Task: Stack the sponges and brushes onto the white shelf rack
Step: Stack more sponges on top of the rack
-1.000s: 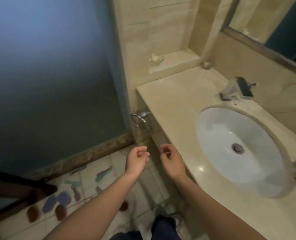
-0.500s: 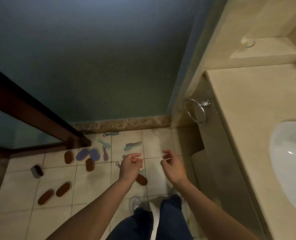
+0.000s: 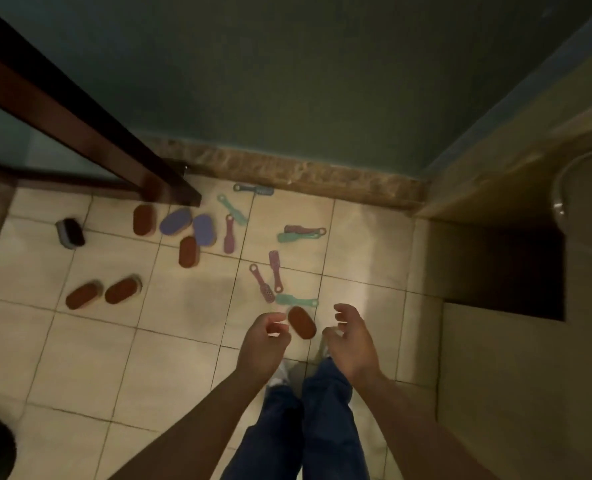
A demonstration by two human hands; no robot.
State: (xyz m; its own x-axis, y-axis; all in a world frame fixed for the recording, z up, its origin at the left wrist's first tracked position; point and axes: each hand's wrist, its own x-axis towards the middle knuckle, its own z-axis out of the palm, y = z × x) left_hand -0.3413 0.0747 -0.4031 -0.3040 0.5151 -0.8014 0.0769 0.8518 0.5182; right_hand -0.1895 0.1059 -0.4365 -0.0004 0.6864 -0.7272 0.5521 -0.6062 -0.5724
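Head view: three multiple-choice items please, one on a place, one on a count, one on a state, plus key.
1. Where is the brown sponge nearest the person?
A. On the floor tiles, seen between the left hand and right hand
B. On a counter
C. Inside a basket

2. How many purple sponges lie on the floor?
A. One
B. Two
C. Four

3. What do the hands hold?
A. Nothing, fingers loosely curled
B. A teal brush each
C. One sponge together

Key: 1 A, it lies flat on the tiles between the hands; 2 B, two purple ovals lie side by side; 3 A, both hands are empty.
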